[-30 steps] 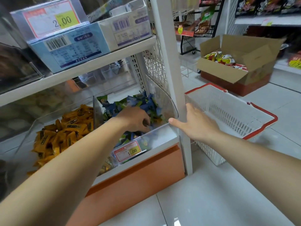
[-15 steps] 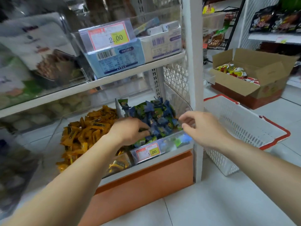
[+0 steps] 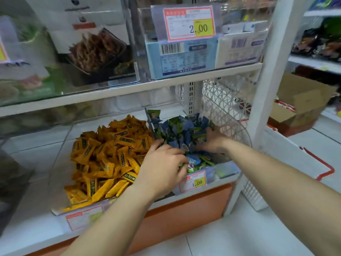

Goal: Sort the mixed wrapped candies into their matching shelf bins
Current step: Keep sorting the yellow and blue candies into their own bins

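I'm at the picking step, both hands down in the blue-green candies (image 3: 181, 129) in the right bin (image 3: 224, 168), with yellow candies (image 3: 110, 154) heaped at its nine o'clock. My left hand (image 3: 162, 169) curls over the front ones and my right hand (image 3: 212, 140), at its two o'clock, is buried in the pile; whether either grips one I cannot tell. Next, I reckon: pinch out a stray and carry it to its match.

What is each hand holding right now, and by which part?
Cannot tell. The left hand and right hand are both dug into the blue-green candies in the right bin; no single gripped candy shows.
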Action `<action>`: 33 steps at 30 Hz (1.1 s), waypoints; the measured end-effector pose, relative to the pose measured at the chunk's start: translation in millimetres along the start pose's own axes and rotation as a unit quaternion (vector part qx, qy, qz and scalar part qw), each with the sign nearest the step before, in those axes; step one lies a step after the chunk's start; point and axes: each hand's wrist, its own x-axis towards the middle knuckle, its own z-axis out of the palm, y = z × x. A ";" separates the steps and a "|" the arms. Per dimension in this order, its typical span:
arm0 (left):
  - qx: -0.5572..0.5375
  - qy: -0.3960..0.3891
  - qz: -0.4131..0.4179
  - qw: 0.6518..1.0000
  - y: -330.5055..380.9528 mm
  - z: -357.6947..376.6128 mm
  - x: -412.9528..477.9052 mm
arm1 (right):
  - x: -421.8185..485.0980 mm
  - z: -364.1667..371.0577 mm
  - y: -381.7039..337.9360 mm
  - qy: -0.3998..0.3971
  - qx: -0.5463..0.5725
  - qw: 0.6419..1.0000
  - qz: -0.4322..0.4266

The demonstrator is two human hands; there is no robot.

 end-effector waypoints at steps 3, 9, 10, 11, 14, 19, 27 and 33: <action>-0.014 0.000 0.003 1.000 -2.8 -0.1 0.6 | 8.2 2.1 8.4 -0.001 0.040 0.999 -0.009; -0.025 -0.001 -0.003 1.000 -2.4 0.8 0.4 | 15.9 6.1 9.5 -0.024 0.020 1.000 -0.001; -0.025 0.000 -0.004 1.000 -2.3 1.0 0.3 | 15.3 5.9 9.3 -0.024 0.018 1.000 -0.001; -0.024 0.002 -0.005 1.000 -1.9 1.4 0.2 | 15.9 5.2 10.2 -0.025 0.018 1.000 -0.003; -0.020 0.010 -0.013 1.000 0.7 2.2 0.0 | 14.7 3.1 11.8 -0.044 0.030 0.999 -0.005; -0.005 0.016 -0.028 0.999 4.9 4.0 1.8 | 11.3 3.4 14.4 -0.065 0.050 0.997 -0.003; -0.001 0.010 -0.038 0.999 5.8 3.5 3.8 | -12.7 -13.9 13.7 -0.052 0.110 0.992 -0.018; -0.006 0.012 -0.047 0.999 1.5 0.2 6.6 | -22.0 -30.0 -6.3 -0.096 0.404 0.907 -0.072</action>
